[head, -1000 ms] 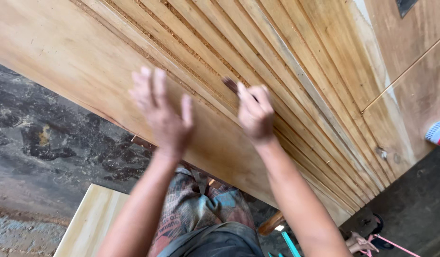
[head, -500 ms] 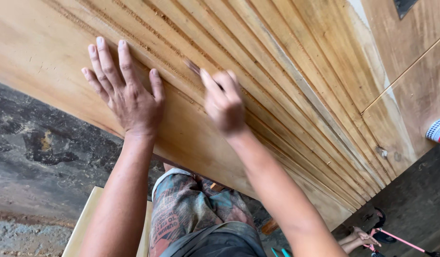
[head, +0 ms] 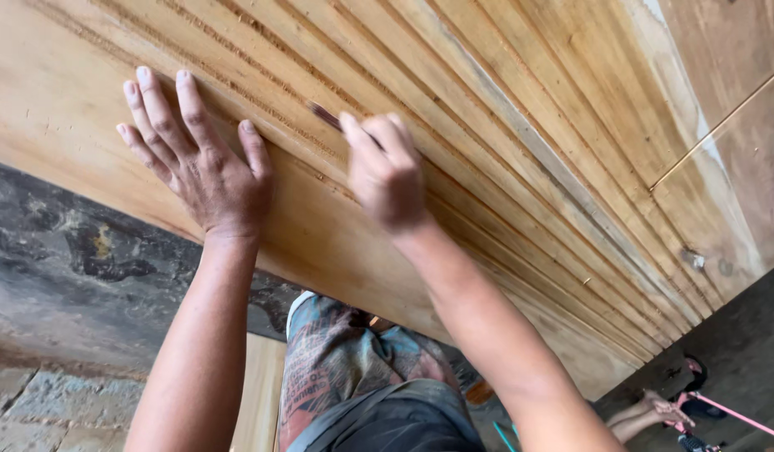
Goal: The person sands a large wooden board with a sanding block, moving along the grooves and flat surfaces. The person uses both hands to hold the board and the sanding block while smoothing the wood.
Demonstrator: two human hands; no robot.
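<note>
Overhead, seen from a camera worn on the head, two bare arms reach up and forward to a large grooved wooden panel [head: 504, 125] that fills most of the view and runs on a slant from upper left to lower right. Its surface is pale brown wood cut with many long parallel ridges and grooves.

Of the two hands, the left hand [head: 204, 159] lies flat on the smooth lower band of the panel, fingers spread wide and pressed against the wood. The right hand [head: 387, 172] is just beside it, curled closed and pinching a thin dark tool [head: 326, 115], which pokes out past the fingertips. The tool's tip rests in one of the grooves; what kind of tool it is cannot be told.

Below the arms are the person's patterned shorts [head: 336, 368] and a grey waistband. To the left, under the panel's edge, lies a dark rough stone floor [head: 60, 259] and a pale plank [head: 261, 393]. At the lower right corner another person's bare foot [head: 659, 410] rests beside a pink rod [head: 738, 414].
</note>
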